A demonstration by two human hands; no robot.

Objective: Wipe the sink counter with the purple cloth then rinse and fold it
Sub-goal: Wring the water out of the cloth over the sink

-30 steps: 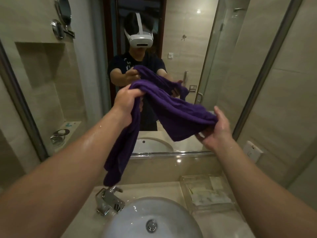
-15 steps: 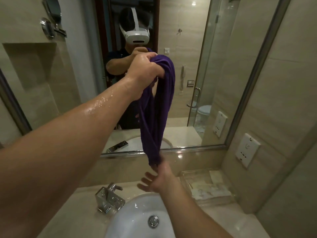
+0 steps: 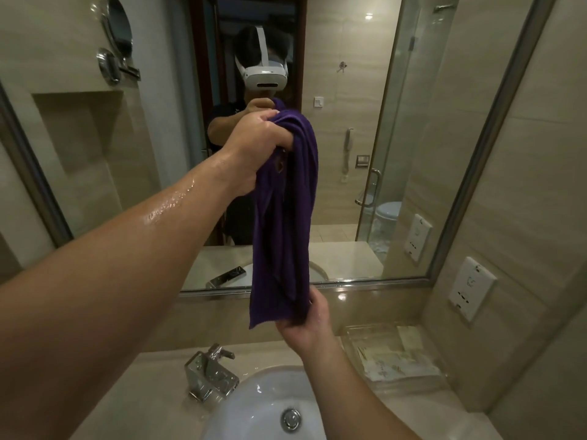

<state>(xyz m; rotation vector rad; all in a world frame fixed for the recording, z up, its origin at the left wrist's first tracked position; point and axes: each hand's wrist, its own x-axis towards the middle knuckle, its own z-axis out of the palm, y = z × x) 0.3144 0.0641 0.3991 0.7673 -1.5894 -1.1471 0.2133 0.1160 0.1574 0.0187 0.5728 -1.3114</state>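
The purple cloth [image 3: 284, 217] hangs straight down in front of the mirror, doubled over into a long strip. My left hand [image 3: 257, 147] grips its bunched top end, raised high, with a wet forearm behind it. My right hand [image 3: 306, 322] holds the cloth's lower end from below, above the white sink basin [image 3: 254, 404]. The beige sink counter [image 3: 146, 392] runs around the basin.
A chrome faucet [image 3: 211, 373] stands left of the basin, with the drain [image 3: 290, 419] in the bowl. A clear tray [image 3: 390, 354] with paper packets sits at the counter's right. A wall socket [image 3: 471, 289] and the big mirror [image 3: 365, 154] face me.
My left hand lifted the cloth from a spread span to a hanging strip. My right hand let go, dropped low, and now holds the cloth's bottom end.
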